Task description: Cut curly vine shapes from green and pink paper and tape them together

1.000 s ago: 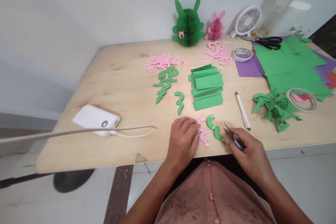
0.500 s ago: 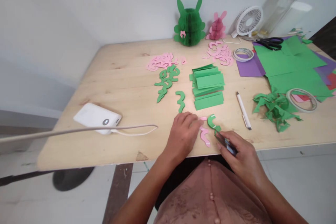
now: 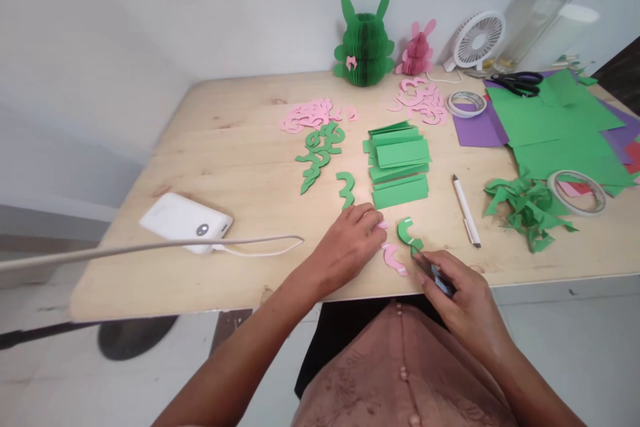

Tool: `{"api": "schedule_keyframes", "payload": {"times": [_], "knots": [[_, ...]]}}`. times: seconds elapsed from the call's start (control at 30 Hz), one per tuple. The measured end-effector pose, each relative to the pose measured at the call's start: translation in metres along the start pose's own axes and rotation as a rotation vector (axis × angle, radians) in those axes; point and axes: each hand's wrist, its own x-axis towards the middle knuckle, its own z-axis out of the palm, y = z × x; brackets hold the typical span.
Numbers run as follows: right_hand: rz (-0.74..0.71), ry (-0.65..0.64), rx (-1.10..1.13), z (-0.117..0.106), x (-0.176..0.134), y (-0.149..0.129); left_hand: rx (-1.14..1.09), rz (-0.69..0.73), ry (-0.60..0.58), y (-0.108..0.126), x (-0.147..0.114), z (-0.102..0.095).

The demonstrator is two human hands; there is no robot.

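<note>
Since a second ago, along the counter's (image 3: pixel 240 200) near edge, right hand (image 3: pixel 453 283) slid left, wrapped round a dark pointed tool (image 3: pixel 436 275). Left hand (image 3: pixel 353 243) has its fingers bunched, can't tell if pinching. Wavy green strip (image 3: pixel 406 233) starts at the tool tip, runs toward the far edge; pink strip (image 3: pixel 391 256), partly under left fingers, sits between hands.

Craft workspace: wooden table (image 3: pixel 240 153), paper cutouts (image 3: pixel 402 231), scissors (image 3: pixel 511 85), green sheets (image 3: pixel 547 130), folded-paper rabbit (image 3: pixel 364 53).
</note>
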Motion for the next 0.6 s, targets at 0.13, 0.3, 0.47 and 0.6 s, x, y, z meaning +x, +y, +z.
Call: {"api": "schedule_keyframes", "payload": {"times": [0.13,0.3,0.47,0.6], "knots": [[-0.001,-0.013,0.018,0.000,0.002,0.000,-0.014,0.005,0.006,-0.001,-0.004,0.001],[0.003,-0.029,0.014,-0.001,0.004,-0.002,0.010,0.030,-0.004,0.000,-0.007,-0.004],[-0.004,-0.025,0.012,-0.001,0.005,-0.002,0.097,0.081,0.017,0.001,-0.008,-0.009],[0.000,-0.021,0.025,-0.001,0.004,-0.002,0.123,0.127,0.054,-0.001,-0.010,-0.008]]}}
